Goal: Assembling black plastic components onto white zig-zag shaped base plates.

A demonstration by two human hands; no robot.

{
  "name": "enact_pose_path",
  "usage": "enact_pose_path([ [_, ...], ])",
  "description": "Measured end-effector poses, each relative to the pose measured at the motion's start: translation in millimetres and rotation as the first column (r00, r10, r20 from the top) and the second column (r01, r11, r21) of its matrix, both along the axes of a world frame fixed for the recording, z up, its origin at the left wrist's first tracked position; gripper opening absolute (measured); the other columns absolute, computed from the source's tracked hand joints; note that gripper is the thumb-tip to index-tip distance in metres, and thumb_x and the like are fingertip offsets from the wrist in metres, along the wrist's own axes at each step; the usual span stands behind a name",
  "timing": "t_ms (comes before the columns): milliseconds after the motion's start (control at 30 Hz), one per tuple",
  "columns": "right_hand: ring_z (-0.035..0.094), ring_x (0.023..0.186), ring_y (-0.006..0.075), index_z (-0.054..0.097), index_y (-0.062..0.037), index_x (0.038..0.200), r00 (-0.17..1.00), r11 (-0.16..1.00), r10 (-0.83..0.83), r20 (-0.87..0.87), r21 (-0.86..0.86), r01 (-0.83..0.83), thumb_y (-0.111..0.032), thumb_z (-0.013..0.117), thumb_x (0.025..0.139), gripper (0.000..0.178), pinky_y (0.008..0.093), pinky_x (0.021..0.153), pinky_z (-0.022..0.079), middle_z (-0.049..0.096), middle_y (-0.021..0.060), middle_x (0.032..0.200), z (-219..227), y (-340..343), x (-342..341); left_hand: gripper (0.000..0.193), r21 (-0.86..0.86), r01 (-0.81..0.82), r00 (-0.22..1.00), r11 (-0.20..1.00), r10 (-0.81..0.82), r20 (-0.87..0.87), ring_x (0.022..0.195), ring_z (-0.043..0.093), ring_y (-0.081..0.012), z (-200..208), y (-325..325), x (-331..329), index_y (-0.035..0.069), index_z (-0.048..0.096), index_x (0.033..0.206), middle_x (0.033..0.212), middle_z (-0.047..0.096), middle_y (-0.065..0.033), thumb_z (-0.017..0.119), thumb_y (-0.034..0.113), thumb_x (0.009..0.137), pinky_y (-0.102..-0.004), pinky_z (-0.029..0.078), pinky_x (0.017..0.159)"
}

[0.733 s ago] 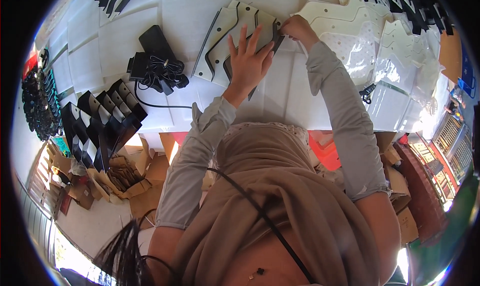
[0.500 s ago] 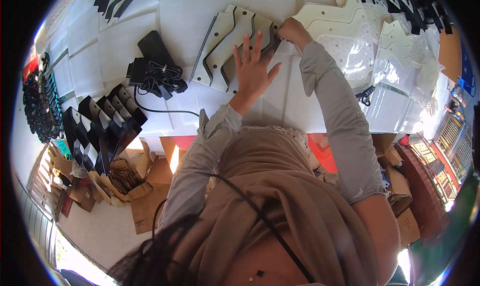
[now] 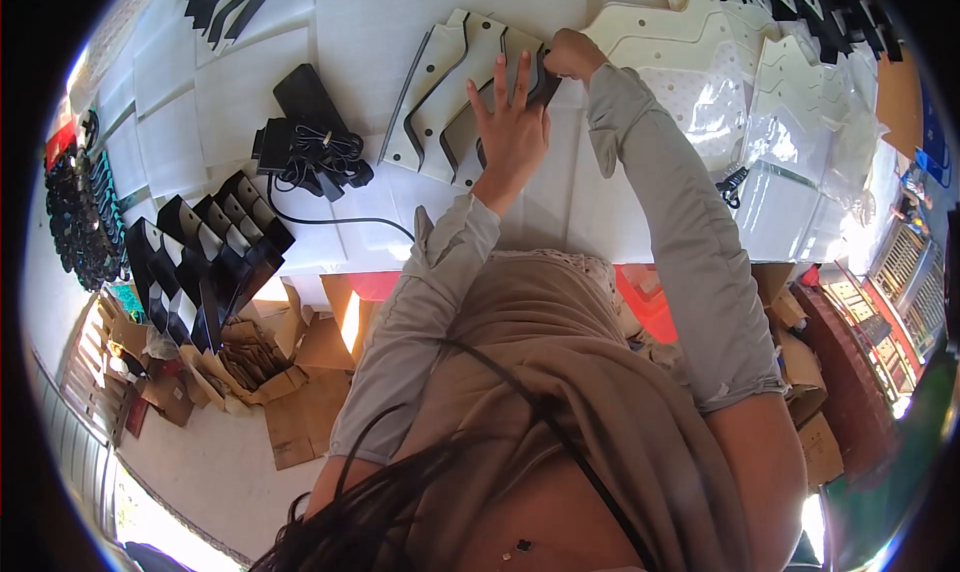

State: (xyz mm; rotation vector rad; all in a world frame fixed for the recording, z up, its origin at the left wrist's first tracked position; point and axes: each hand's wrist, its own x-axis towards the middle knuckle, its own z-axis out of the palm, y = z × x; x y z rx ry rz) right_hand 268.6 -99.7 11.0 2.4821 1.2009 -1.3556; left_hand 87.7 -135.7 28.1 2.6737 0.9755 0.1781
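Observation:
A flat cream-coloured panel assembly (image 3: 441, 85) with black wavy edges and small dark holes lies on the white-covered table (image 3: 590, 187). My left hand (image 3: 512, 137) lies over its right half, palm down, with fingers stretched out and apart. At the panel's upper right corner, my right hand (image 3: 576, 55) is closed, its fingers curled together against the dark edge. What sits between those fingers is hidden. Just right of my right hand, more cream wavy-edged plates (image 3: 640, 40) lie stacked, partly under clear plastic.
Left of the panel are a black power adapter (image 3: 312, 97) and coiled cable (image 3: 325, 150). Black-and-white angled parts (image 3: 205, 247) stack at the table's left front edge. Black zigzag pieces (image 3: 800, 7) lie far right, black strips (image 3: 232, 2) far left. Cardboard boxes (image 3: 255, 362) stand below.
My left hand has shifted slightly right and up over the panel, its thumb drawn in. My right hand has moved a little left and up along the corner.

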Motion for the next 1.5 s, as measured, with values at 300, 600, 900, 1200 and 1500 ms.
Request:
enact_pose_path([
  [300,0.067,0.076,0.0398,0.069,0.0039,0.071,0.983,0.97,0.055,0.177,0.226,-0.095,-0.009,0.061,0.061,0.018,0.0434,0.069,0.054,0.065,0.0267,0.075,-13.2,-2.3,-1.0,0.014,-0.063,0.003,0.999,0.998,0.0,0.046,0.144,0.012,-0.0334,3.9,1.1,5.8,0.009,0.07,0.08,0.153,0.027,-0.0064,0.061,0.019,0.079,-0.0744,0.009,0.103],
  [600,0.069,0.065,0.0288,0.069,0.0004,0.069,0.99,0.992,0.099,-0.104,0.087,-0.09,-0.01,0.064,0.066,0.012,0.0387,0.067,0.055,0.066,0.0163,0.063,-6.6,-11.3,17.8,0.015,-0.094,0.02,0.991,0.995,-0.008,0.131,0.144,0.012,-0.0336,5.0,2.7,2.8,0.007,0.07,0.084,0.152,0.029,-0.007,0.061,0.017,0.078,-0.0744,0.009,0.103],
  [900,0.067,0.058,0.0264,0.067,0.0007,0.06,0.996,0.991,-0.031,-0.088,0.128,0.042,-0.01,0.063,0.061,0.011,0.035,0.063,0.054,0.063,0.0143,0.056,-7.1,-11.8,7.5,0.012,-0.094,0.015,0.996,0.995,-0.007,0.091,0.144,0.012,-0.0341,5.8,3.3,4.5,0.006,0.068,0.077,0.151,0.03,-0.008,0.062,0.017,0.077,-0.0742,0.009,0.102],
  [1200,0.068,0.072,0.0355,0.068,0.0026,0.069,0.991,0.986,0.121,0.051,0.108,-0.126,-0.009,0.062,0.06,0.016,0.0402,0.07,0.055,0.066,0.0204,0.068,-3.6,-3.1,2.3,0.012,-0.072,0.015,0.996,0.997,-0.008,0.091,0.144,0.012,-0.0348,5.4,4.1,6.0,0.006,0.067,0.072,0.15,0.032,-0.009,0.062,0.016,0.076,-0.0745,0.01,0.102],
  [1500,0.068,0.079,0.0369,0.069,-0.0008,0.073,0.946,0.944,0.24,0.217,0.176,-0.28,-0.013,0.069,0.065,0.015,0.0429,0.068,0.055,0.068,0.0205,0.08,5.1,-5.7,0.6,0.007,-0.048,0.081,0.995,0.996,-0.078,0.064,0.143,0.016,-0.0325,5.9,11.4,1.8,0.012,0.069,0.075,0.149,0.033,-0.0025,0.065,0.018,0.076,-0.074,0.013,0.101],
])
